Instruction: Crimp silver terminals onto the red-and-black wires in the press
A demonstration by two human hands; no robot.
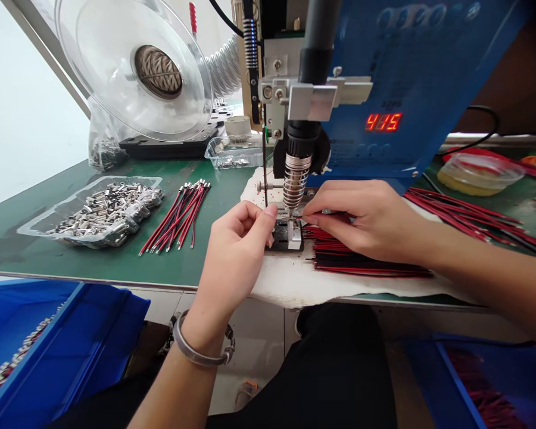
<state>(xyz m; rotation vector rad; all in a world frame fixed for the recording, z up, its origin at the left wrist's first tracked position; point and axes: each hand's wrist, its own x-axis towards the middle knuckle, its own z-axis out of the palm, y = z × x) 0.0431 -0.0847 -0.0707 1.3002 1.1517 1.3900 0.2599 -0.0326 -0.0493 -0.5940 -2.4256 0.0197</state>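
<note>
Wires lie on cloth, right of the fixture.

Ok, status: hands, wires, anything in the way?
Left hand, right hand flanking fixture, grips unclear. Red-black wires lie on both sides of fixture. Spring-wrapped nozzle just above; nothing else visibly in the way.

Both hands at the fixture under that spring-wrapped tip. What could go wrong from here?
1. Burn or pinch: left hand and right hand have fingertips close by the tip. It may be hot; the display reads 415, unit not visible.
2. Snag: loose wires lie right by the right hand and could get dragged toward the fixture.
</note>
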